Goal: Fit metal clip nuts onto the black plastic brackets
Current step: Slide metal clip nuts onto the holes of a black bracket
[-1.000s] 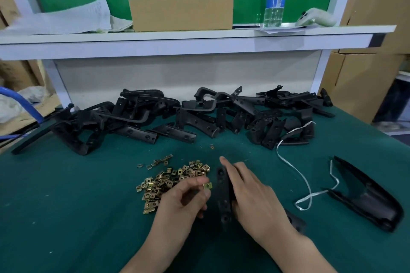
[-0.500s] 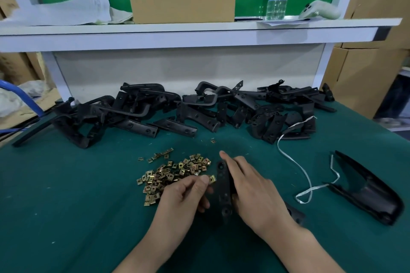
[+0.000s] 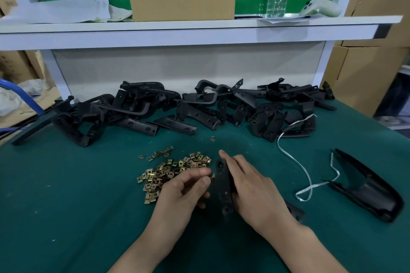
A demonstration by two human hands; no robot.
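on the green bench, right hand fingers curled round a black bracket, left hand fingers pinching a clip nut at its edge, loose clip nuts beside

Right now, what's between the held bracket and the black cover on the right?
A white strap, lying looped on the mat, between bracket and cover; head view.
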